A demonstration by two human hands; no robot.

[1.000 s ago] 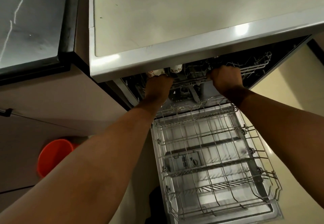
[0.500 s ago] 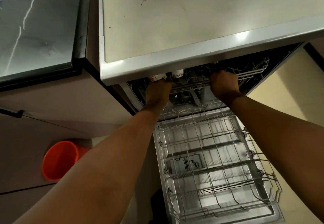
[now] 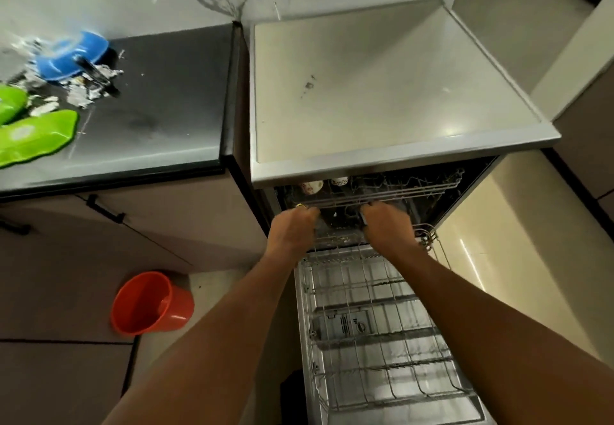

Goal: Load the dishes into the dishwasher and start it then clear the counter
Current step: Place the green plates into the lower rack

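The dishwasher (image 3: 382,92) stands open with its door down. Its empty lower rack (image 3: 382,331) is pulled out over the door. The upper rack (image 3: 392,190) sits inside under the top edge and holds two patterned cups (image 3: 312,186). My left hand (image 3: 292,228) and my right hand (image 3: 387,223) both grip the front bar of the upper rack, fingers curled round it. On the black counter (image 3: 159,99) at the left lie a blue bowl (image 3: 71,55), green dishes (image 3: 33,135) and scraps of foil.
An orange bucket (image 3: 149,303) stands on the floor left of the dishwasher door. Cabinet doors with black handles (image 3: 104,210) run under the counter. Tiled floor lies to the right of the dishwasher.
The view has tilted up and back, so the counter and its dishes are now in sight. Both hands stay on the upper rack's front bar, now closer together.
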